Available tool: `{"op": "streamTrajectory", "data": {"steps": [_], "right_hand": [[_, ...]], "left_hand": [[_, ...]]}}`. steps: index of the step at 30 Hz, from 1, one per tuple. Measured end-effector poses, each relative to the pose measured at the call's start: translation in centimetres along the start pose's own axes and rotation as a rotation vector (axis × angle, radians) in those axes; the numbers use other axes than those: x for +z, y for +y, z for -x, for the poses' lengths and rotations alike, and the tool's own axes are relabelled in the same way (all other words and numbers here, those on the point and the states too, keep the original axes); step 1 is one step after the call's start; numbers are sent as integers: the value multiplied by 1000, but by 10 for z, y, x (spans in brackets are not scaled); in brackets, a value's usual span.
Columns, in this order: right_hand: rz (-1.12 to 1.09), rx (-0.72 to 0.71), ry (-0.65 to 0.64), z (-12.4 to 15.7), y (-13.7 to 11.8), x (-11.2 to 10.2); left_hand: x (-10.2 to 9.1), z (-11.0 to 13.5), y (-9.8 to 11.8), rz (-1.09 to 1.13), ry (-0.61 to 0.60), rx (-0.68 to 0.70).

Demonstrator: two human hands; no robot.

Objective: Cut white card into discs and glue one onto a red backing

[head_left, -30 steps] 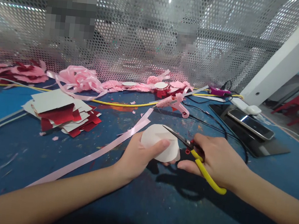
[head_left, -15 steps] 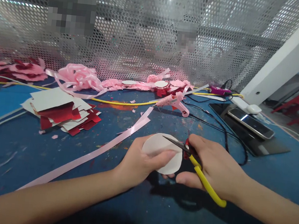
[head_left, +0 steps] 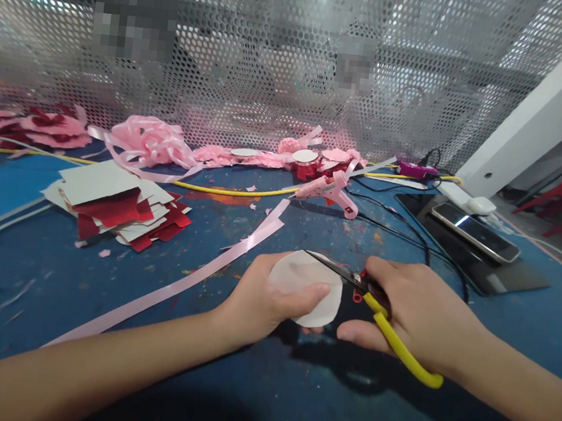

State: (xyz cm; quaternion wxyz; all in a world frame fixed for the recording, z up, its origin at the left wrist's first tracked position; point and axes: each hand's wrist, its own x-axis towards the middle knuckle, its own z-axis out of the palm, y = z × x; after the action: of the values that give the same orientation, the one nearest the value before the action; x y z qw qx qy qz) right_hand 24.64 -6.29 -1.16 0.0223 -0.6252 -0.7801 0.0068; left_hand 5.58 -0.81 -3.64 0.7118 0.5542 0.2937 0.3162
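My left hand [head_left: 264, 299] grips a round white paper piece [head_left: 309, 290] with the thumb across its front, just above the blue table [head_left: 291, 399]. My right hand [head_left: 413, 315] holds yellow-handled scissors [head_left: 385, 318]; the dark blades lie along the paper's top edge, pointing left. The two hands sit close together at the table's middle.
A long pink ribbon strip [head_left: 194, 275] runs diagonally left of my hands. A pile of white and red card pieces [head_left: 115, 210] lies at left. A pink glue gun [head_left: 330, 192], yellow cord, pink ribbon flowers, a phone [head_left: 477, 231] and black cables lie behind. A perforated metal screen stands at the back.
The paper piece has turned slightly in my left hand, and the scissor blades have shifted along its top edge. Both hands sit a little lower than a second ago.
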Motion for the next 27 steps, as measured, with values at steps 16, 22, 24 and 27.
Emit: {"op": "streamTrajectory", "data": {"steps": [16,22,24,27], "right_hand": [[-18,-149,150,2,-3,-1],[85,-125,82,1,1,-2],[142,-110,63,1,0,-1],[143,-121,-1,0,-1,-1]], "left_hand": [[-3,4,-2,-260,-186,-75],[-4,2,-5,-320,-197,-112],[-4,1,-6,-474,-213,19],[-4,0,-8,-663,-353,204]]}}
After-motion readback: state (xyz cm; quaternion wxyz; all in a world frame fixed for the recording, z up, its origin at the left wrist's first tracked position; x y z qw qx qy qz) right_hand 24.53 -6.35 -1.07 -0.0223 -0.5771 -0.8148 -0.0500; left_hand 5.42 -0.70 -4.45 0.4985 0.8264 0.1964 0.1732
